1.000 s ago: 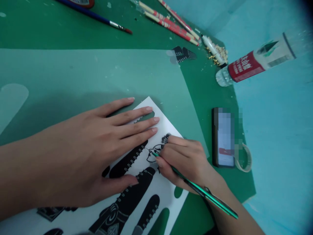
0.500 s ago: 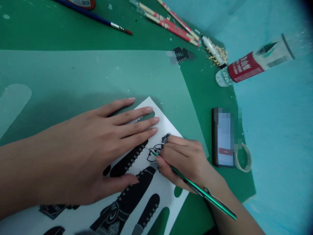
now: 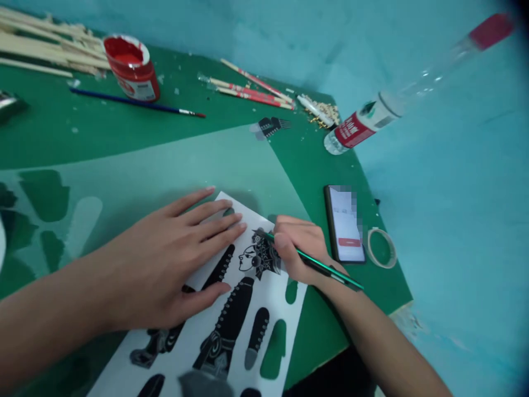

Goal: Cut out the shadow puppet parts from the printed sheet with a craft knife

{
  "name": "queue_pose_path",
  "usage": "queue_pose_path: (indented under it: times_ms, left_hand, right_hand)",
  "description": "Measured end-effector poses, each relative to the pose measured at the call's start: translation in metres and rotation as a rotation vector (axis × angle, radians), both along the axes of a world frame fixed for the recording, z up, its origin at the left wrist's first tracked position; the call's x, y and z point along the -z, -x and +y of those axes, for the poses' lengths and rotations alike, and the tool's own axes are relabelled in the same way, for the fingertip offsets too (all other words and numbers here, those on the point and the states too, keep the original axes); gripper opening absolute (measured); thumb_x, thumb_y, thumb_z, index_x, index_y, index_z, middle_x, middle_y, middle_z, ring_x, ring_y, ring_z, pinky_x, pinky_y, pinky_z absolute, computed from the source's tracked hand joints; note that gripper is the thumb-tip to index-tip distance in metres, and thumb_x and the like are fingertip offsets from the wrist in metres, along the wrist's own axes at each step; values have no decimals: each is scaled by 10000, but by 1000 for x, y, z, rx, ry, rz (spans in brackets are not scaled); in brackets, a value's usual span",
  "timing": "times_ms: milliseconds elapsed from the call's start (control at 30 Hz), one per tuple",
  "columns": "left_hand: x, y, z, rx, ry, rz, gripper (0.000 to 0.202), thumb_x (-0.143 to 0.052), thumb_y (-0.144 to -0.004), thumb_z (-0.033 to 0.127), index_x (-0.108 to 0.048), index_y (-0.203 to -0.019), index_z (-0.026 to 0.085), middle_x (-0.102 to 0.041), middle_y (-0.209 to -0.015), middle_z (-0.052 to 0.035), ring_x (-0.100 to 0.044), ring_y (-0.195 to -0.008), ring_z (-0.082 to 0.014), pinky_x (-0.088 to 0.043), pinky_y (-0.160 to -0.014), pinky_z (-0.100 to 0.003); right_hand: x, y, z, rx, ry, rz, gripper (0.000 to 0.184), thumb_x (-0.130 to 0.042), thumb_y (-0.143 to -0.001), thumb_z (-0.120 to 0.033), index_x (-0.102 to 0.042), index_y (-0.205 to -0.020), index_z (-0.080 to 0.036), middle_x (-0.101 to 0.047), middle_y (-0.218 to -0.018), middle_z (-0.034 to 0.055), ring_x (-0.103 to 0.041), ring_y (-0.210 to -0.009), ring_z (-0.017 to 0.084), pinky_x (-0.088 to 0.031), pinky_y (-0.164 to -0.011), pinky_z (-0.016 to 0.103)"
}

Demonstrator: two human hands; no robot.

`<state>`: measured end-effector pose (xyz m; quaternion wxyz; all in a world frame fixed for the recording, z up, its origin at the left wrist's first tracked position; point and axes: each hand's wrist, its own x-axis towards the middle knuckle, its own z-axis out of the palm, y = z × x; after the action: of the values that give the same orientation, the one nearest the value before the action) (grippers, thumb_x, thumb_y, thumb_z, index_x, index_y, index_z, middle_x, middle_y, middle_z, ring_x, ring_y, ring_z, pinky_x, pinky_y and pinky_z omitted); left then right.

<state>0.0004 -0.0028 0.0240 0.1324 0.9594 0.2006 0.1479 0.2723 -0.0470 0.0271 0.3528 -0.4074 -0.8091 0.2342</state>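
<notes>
right hand [image 3: 301,242]: fingers and thumb clamped together on the green tool, held like a pen.
green tool [image 3: 312,261]: slender, slanting through the grip; its tip points left over the headdress of the printed head, its back end lies over the wrist; too small to tell whether the tip touches.
printed head [image 3: 248,256]: just left of the gripping fingers, in profile, looking left.
printed sheet [image 3: 276,298]: white with black figures and cut-out holes, under both hands, running from the grip toward the body.
left hand [image 3: 182,248]: left of the grip, palm down on the printed sheet, fingers spread apart.
translucent sheet [image 3: 185,160]: beneath the printed sheet, stretching beyond and left of the grip.
phone [image 3: 345,220]: just right of the grip, on the green table [image 3: 322,325].
pale ring [image 3: 370,248]: beside the phone, farther right.
bottle [image 3: 357,128]: beyond the phone, well apart from the grip.
red-wrapped sticks [image 3: 256,96]: well beyond the grip, near a white marker [image 3: 316,110].
paintbrush [image 3: 132,102]: far beyond and left, beside a red paint jar [image 3: 140,82].
</notes>
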Motion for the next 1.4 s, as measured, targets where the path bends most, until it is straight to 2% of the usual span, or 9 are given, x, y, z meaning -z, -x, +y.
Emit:
queue_pose_path:
  times_ms: [133, 200, 300, 367, 467, 633, 867, 1100, 1400]
  left_hand:
    - [-1, 4, 3, 94, -96, 53, 652, -528, -1049, 595, -549, -1578, 214, -493, -1684, -106, -469, -1557, -346, -217, -1341, -507]
    - [3, 2, 1, 97, -120, 72, 641, -488, -1067, 601, -519, -1598, 243, -443, -1716, -97, -431, -1584, -330, -249, -1330, -521]
    - [5, -4, -7, -83, -269, 152, 671, -427, -1085, 569, -568, -1548, 105, -559, -1598, -244, -572, -1449, -436, -382, -1218, -620]
    - [2, -7, -13, -200, -369, 203, 738, -404, -1081, 570, -617, -1452, -31, -652, -1433, -344, -663, -1294, -491, -486, -1076, -638]
    - [-3, -7, -13, -175, -378, 148, 761, -404, -1069, 605, -696, -1298, -59, -715, -1306, -340, -673, -1257, -482, -516, -1037, -618]
    - [9, -2, -2, 31, -122, 6, 683, -458, -1072, 570, -484, -1604, 143, -405, -1734, -120, -373, -1615, -322, -301, -1321, -549]
    - [17, 0, -2, 4, -53, -38, 574, -496, -1071, 546, -608, -1507, 189, -567, -1622, -124, -594, -1444, -362, -525, -1126, -569]
    - [22, -4, 1, -26, 82, -28, 711, -502, -1042, 627, -426, -1655, 275, -332, -1777, -24, -318, -1643, -314, -211, -1392, -518]
    - [24, -5, -2, -78, 128, 17, 751, -538, -997, 706, -409, -1656, 371, -358, -1763, 67, -360, -1625, -325, -201, -1409, -539]
  right_hand:
    - [-29, 1, -18, 115, 94, 49, 482, -437, -1139, -297, -389, -666, -223, -380, -608, -47, -395, -569, 114, -295, -561, 290]
    - [-41, 5, -39, 248, 283, 72, 521, -438, -1150, -347, -397, -648, -214, -406, -595, -52, -406, -530, 96, -302, -537, 275]
    - [-42, 17, -69, 324, 560, 86, 556, -435, -1149, -438, -428, -641, -214, -412, -545, -60, -422, -499, 95, -304, -508, 265]
    - [-35, 26, -79, 325, 611, 86, 575, -414, -1144, -473, -407, -629, -218, -394, -533, -57, -410, -500, 102, -287, -506, 272]
    - [-21, 34, -76, 318, 561, 85, 562, -382, -1138, -465, -382, -628, -229, -391, -540, -50, -397, -504, 111, -291, -518, 285]
    - [-12, 22, -52, 130, 395, 47, 507, -390, -1132, -371, -365, -645, -232, -415, -582, -43, -428, -532, 114, -319, -552, 285]
    - [-14, 21, -35, -23, 206, -165, 285, -430, -1059, -173, -498, -787, -222, -513, -659, -19, -458, -587, 145, -355, -564, 302]
    - [-5, 23, -39, -63, 66, -371, 271, -459, -955, -103, -477, -718, -233, -494, -628, -15, -426, -609, 162, -322, -540, 323]
    - [-7, 25, -42, -67, 72, -420, 360, -451, -960, -84, -544, -634, -206, -485, -584, -17, -407, -587, 153, -354, -531, 328]
